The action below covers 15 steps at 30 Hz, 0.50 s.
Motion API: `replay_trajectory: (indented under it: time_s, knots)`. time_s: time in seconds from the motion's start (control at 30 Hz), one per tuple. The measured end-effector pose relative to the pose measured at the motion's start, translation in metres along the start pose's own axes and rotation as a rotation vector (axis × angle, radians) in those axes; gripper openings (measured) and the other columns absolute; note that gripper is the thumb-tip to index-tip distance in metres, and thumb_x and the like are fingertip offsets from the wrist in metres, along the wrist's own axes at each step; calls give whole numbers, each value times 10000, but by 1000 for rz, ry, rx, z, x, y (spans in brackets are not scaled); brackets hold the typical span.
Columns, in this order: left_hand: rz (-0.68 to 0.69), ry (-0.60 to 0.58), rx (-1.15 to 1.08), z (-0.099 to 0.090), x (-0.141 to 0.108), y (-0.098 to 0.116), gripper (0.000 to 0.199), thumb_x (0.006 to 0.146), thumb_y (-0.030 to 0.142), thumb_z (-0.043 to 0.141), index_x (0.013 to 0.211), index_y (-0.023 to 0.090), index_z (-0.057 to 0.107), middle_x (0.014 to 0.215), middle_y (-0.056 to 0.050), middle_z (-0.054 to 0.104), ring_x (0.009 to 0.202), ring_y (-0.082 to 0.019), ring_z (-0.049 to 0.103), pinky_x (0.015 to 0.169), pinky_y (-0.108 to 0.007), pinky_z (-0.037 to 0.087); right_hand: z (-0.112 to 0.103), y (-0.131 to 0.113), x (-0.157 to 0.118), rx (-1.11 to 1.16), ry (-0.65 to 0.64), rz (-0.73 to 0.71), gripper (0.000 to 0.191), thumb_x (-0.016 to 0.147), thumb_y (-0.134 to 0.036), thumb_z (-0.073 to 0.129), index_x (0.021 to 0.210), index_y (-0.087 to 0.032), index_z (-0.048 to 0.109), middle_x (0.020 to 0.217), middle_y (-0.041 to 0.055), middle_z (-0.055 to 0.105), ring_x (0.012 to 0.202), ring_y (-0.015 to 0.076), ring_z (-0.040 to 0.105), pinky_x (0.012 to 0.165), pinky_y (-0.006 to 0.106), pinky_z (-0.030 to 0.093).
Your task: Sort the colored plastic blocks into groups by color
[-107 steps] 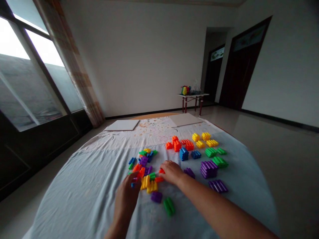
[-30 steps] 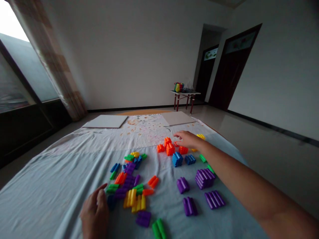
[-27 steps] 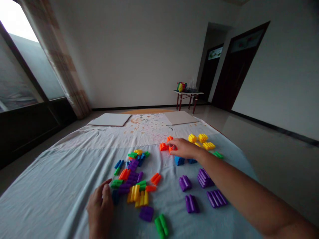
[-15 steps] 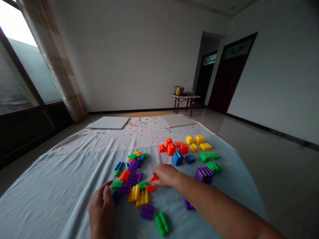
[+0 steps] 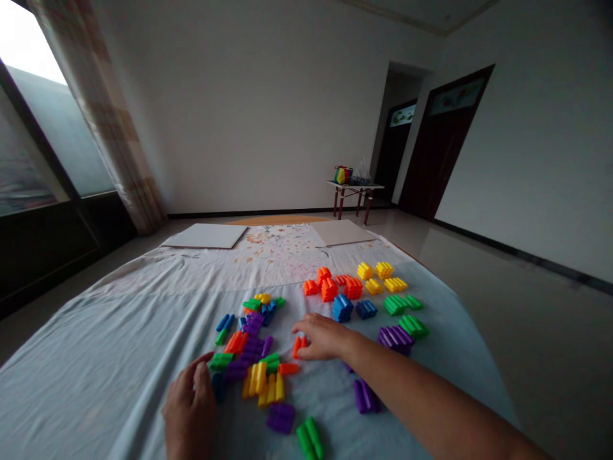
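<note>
one orange block [image 5: 297, 347], beside the heap [image 5: 253, 348], is framed by the right hand [image 5: 322, 335], thumb and fingers parted; whether pinched cannot be told. the small orange block [image 5: 288, 368] could be knocked by a low sweep, the green block [image 5: 221, 361] by the spread left hand [image 5: 190, 402].

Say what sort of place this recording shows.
Probably a room in a home: a patterned curtain beside the window, a cloth-covered table, and a dark door on the right.
</note>
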State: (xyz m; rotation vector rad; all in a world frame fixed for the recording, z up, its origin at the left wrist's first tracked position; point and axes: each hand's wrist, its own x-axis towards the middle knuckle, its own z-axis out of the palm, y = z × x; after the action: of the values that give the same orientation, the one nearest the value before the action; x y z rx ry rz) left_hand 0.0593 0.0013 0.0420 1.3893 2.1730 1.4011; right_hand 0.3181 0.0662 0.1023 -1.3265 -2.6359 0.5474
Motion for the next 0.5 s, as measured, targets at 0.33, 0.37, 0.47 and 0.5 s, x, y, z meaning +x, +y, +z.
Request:
replay_trajectory:
  time_s: [0.33, 0.37, 0.47, 0.5]
  knots:
    - [-7, 5, -10, -3, 1, -1, 436, 748, 499, 378, 904, 209, 663, 879, -64, 683, 852, -231, 605, 746, -345, 456, -31, 15, 6, 28, 173, -110, 499, 672, -151, 633, 1161, -231, 576, 1135, 44, 620, 1072, 197, 547, 943, 273, 402]
    - [-20, -10, -11, -4, 1, -1, 440, 744, 504, 379, 905, 211, 664, 888, -64, 684, 858, -234, 605, 750, -348, 456, -43, 26, 7, 29, 221, -90, 511, 688, -142, 608, 1190, -219, 551, 1175, 53, 596, 1111, 190, 519, 970, 288, 382]
    - [-62, -32, -9, -4, 2, -1, 456, 739, 517, 377, 921, 214, 665, 915, -64, 684, 874, -239, 606, 769, -357, 454, -82, 66, 11, 15, 382, 39, 527, 694, -89, 561, 1212, -173, 525, 1216, 90, 562, 1147, 196, 487, 987, 326, 366]
    - [-64, -24, -7, -3, 2, -3, 457, 740, 520, 377, 920, 217, 667, 911, -60, 685, 871, -238, 607, 764, -354, 456, -93, 81, 13, 0, 414, 103, 533, 691, -79, 558, 1215, -167, 521, 1220, 91, 560, 1134, 193, 498, 972, 316, 380]
